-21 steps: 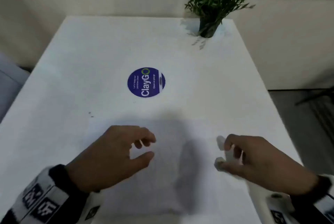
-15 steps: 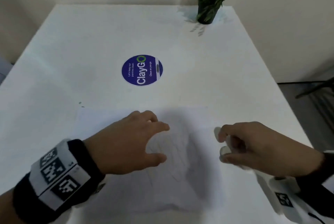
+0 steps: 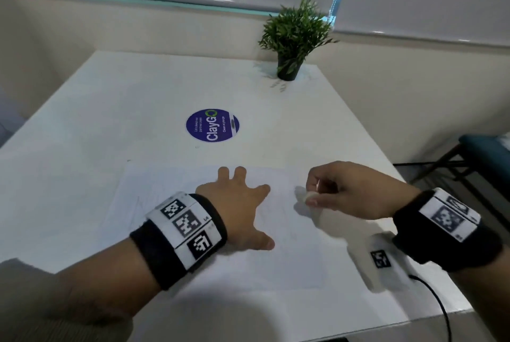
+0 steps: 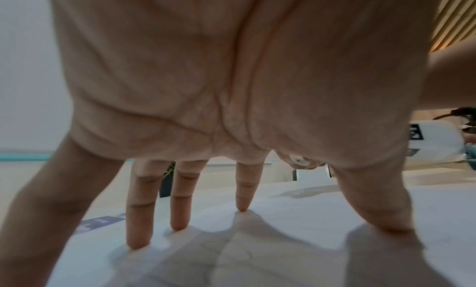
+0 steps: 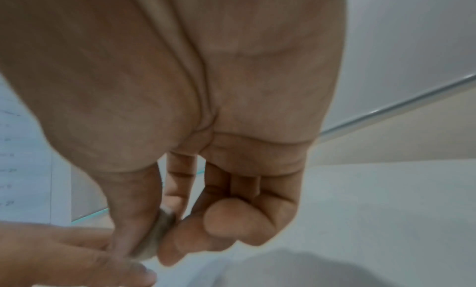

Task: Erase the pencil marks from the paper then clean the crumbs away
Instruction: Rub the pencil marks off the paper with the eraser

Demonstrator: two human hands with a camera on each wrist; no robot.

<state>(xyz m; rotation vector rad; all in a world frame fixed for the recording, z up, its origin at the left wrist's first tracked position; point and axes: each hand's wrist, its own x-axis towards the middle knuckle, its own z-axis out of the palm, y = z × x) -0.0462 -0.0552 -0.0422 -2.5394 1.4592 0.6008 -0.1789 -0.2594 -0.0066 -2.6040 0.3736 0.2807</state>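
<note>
A white sheet of paper (image 3: 171,192) with faint pencil lines lies on the white table (image 3: 110,98) in front of me. My left hand (image 3: 240,203) is spread flat on the paper, its fingertips (image 4: 136,244) pressing down on the sheet. My right hand (image 3: 331,192) hovers just right of it and pinches a small white eraser (image 3: 305,196) between thumb and fingers. In the right wrist view the eraser (image 5: 159,238) shows as a greyish lump held close above the paper, beside the left hand's fingers.
A round blue ClayGo sticker (image 3: 212,125) sits mid-table beyond the paper. A small potted plant (image 3: 292,43) stands at the far right corner. A white device (image 3: 386,261) with a black cable lies under my right wrist near the table's right edge. A chair (image 3: 480,154) stands right of the table.
My left hand has gone from loosely curled to spread flat on the paper. My right hand with the eraser has moved left, closer to it. The head view has tilted up.
</note>
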